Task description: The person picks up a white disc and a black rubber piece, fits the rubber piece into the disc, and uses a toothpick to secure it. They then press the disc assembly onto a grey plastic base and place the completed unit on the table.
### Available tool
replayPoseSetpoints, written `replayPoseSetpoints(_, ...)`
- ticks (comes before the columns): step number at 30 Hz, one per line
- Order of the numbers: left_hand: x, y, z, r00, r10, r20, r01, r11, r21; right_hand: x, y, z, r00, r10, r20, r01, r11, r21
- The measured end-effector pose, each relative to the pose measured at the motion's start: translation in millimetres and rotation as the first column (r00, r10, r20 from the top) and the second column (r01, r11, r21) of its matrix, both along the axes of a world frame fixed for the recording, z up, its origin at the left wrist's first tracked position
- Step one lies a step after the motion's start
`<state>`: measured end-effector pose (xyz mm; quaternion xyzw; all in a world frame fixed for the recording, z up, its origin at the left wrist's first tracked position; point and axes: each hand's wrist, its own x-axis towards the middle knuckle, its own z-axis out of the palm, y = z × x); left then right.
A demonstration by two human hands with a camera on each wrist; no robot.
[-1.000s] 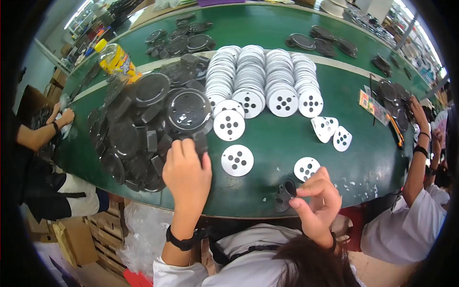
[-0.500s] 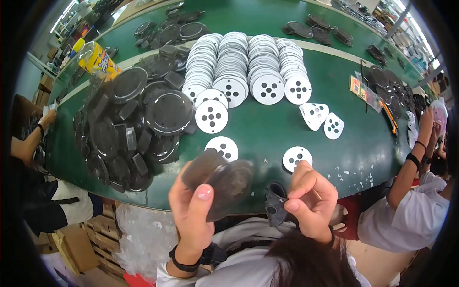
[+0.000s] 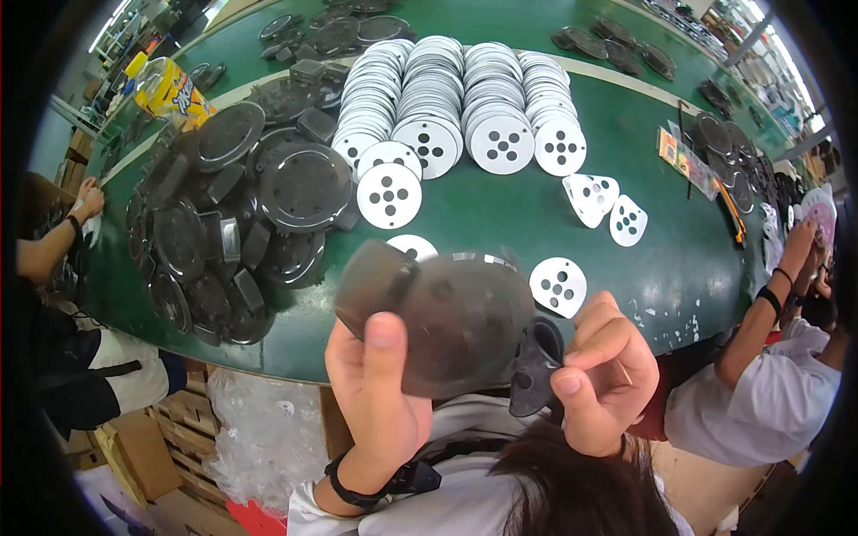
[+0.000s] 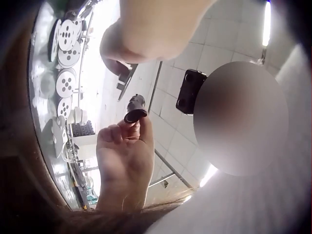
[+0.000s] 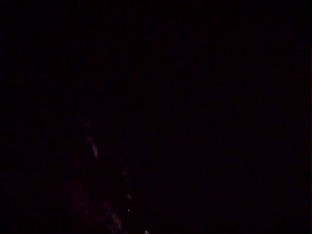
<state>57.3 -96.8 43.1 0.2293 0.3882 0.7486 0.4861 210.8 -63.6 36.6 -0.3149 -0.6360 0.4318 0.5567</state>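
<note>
My left hand [image 3: 380, 393] grips a smoky dark plastic cover [image 3: 469, 326] with a broad round face and a boxy end, blurred by motion. Thumb on the near side, most of its fingers are hidden behind the cover. Just right of it, my right hand [image 3: 612, 375] pinches a small dark grey, rubbery-looking piece [image 3: 532, 380] with a curved rim between thumb and forefinger. The cover's right edge comes close to this piece. In the left wrist view, the right hand [image 4: 124, 163] holds the piece [image 4: 136, 109] up by its end. The right wrist view is almost black.
A heap of similar dark covers [image 3: 308, 188] lies on the green table [image 3: 465, 232] at left, beside a yellow-capped bottle [image 3: 170, 89]. Overlapping white perforated discs [image 3: 500, 145] stand in rows at the back. Loose discs [image 3: 559, 288] lie nearer. Another person's arm [image 3: 760, 308] is at right.
My left hand has come from the heap of covers toward the right, now holding one close to my right hand. The right hand keeps its pinch on the grey piece and has shifted only slightly.
</note>
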Motion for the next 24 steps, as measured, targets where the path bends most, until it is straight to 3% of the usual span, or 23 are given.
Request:
replayPoseSetpoints(3,1,3,-2,1.000,0.003,-0.015,-0.004,0.998,-0.064,0,0,-1,0.997,-0.022,-0.077,0.018,0.998,-0.054)
replayPoseSetpoints(6,7,4,-1,0.993,0.064,0.099,-0.056,0.995,-0.085,1,0,-1,0.996,-0.030,-0.085,0.026,0.998,-0.052)
replayPoseSetpoints(8,7,-1,-4,0.990,0.026,-0.140,-0.028,1.000,-0.011,-1,2,-1,0.995,-0.046,-0.088,0.044,0.999,-0.024)
replayPoseSetpoints(9,9,-3,-4,0.990,0.022,-0.139,-0.024,1.000,-0.011,-3,3,0,0.995,-0.049,-0.087,0.047,0.999,-0.024)
replayPoseSetpoints(12,13,-6,-5,0.926,0.001,-0.377,0.033,0.996,0.082,-5,4,4,0.996,-0.055,-0.070,0.055,0.998,0.009)
replayPoseSetpoints(13,14,-4,-5,0.927,0.000,-0.375,0.033,0.996,0.082,-5,5,4,0.996,-0.061,-0.064,0.062,0.998,0.018)
replayPoseSetpoints(15,18,-3,-7,0.981,-0.033,-0.192,0.072,0.977,0.203,-5,5,4,0.996,-0.066,-0.057,0.067,0.997,0.024)
replayPoseSetpoints(24,15,-5,-6,0.957,-0.047,-0.286,0.106,0.975,0.194,-1,7,5,0.997,-0.066,0.025,0.062,0.988,0.139)
